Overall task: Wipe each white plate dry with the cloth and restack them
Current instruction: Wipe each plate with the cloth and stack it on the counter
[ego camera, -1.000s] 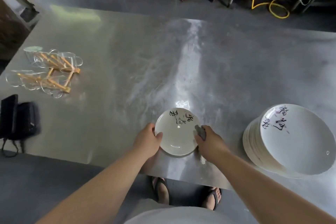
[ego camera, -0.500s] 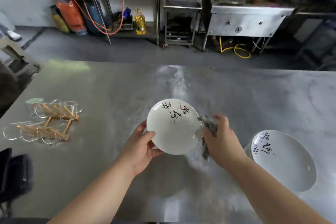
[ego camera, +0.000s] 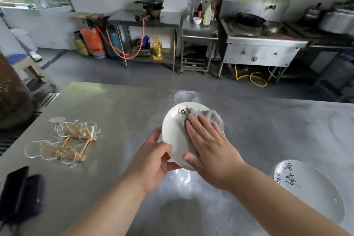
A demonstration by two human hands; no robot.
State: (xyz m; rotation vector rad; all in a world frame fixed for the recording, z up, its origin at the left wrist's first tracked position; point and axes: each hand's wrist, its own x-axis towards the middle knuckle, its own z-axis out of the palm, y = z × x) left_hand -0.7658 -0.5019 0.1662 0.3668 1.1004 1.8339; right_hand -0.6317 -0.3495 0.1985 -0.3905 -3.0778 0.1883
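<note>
The left hand (ego camera: 153, 161) clamps its grip on the plate (ego camera: 172, 128) rim while the right hand (ego camera: 208, 149), fingers straight, presses the cloth (ego camera: 212, 116) onto it.

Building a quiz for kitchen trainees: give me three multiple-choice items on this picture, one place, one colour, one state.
1. Where is the plate stack? A. left of the held plate B. right of it C. on the floor
2. What colour is the cloth? A. red B. grey C. yellow
3. How is the right hand? A. flat on the cloth B. fisted C. off the plate
Answers: B, the stack sits on the table at the near right; B, a grey wad lies on the plate; A, straight fingers press the cloth while the left hand grips the rim.
</note>
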